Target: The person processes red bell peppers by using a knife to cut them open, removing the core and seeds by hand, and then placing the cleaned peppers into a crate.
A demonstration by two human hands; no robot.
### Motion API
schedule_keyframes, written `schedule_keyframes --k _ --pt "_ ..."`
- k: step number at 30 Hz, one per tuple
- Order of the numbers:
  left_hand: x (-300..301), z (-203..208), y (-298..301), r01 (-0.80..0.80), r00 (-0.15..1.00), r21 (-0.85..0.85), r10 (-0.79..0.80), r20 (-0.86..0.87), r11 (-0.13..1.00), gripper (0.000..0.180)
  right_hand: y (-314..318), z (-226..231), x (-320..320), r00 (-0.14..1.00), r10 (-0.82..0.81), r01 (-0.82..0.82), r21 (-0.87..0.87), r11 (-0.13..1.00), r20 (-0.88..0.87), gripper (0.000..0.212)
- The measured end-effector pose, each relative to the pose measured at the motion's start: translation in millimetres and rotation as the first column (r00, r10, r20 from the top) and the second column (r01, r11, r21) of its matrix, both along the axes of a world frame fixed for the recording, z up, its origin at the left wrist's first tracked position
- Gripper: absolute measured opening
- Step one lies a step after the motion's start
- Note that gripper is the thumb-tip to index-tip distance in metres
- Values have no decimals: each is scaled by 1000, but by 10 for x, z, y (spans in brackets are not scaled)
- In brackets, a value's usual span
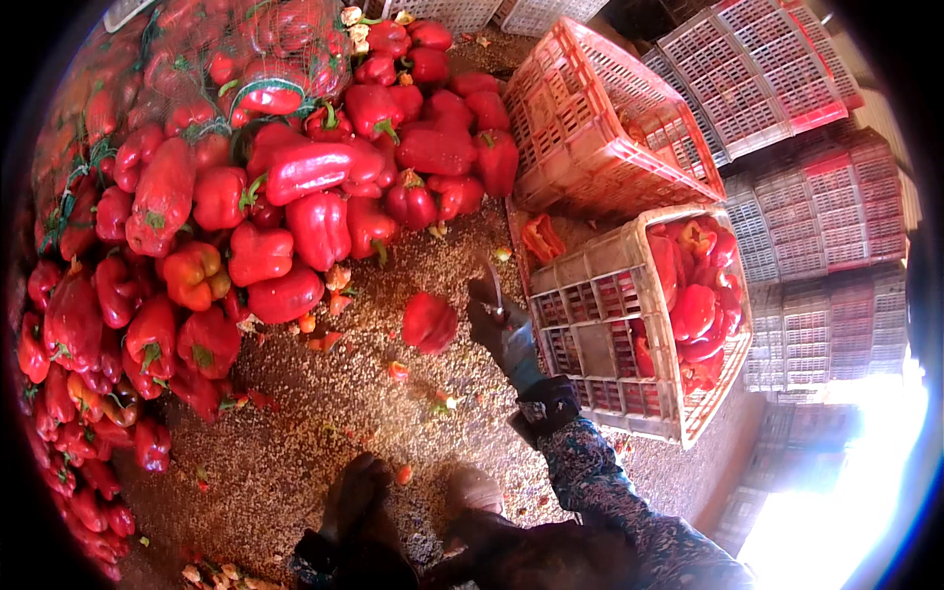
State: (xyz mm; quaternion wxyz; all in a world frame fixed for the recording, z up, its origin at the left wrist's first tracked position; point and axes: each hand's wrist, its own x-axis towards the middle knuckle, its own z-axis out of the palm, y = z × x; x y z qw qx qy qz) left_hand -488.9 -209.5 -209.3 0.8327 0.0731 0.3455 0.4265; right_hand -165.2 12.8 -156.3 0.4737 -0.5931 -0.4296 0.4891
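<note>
My right hand (503, 339), in a dark and bluish glove, is closed around a knife (495, 283) whose thin blade points up and away. It is beside the slatted side of a pale crate (580, 344) that holds red bell peppers (694, 310). Left of this hand, apart from it, a single red bell pepper (429, 322) lies on the gritty floor. My left hand (359, 484), dark-gloved and in shadow, is low in front of my body; its fingers cannot be made out. A big heap of red bell peppers (320, 228) fills the left side.
An orange-red crate (560, 128) stands tilted behind the pale one. A piece of red pepper (542, 238) lies between it and the heap. Green netting (246, 59) covers peppers at the far left. Stacked crates (826, 211) line the right. Scraps of pepper (442, 401) dot the floor.
</note>
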Motion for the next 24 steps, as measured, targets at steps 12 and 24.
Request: schedule_keyframes --k 12,24 --pt "328 138 1013 252 755 398 78 -651 882 61 -847 -204 -1005 952 140 -218 -282 934 -273 34" --pt "50 759 838 246 598 347 140 -789 905 65 -809 -18 -1087 857 230 -473 -528 705 -461 29"
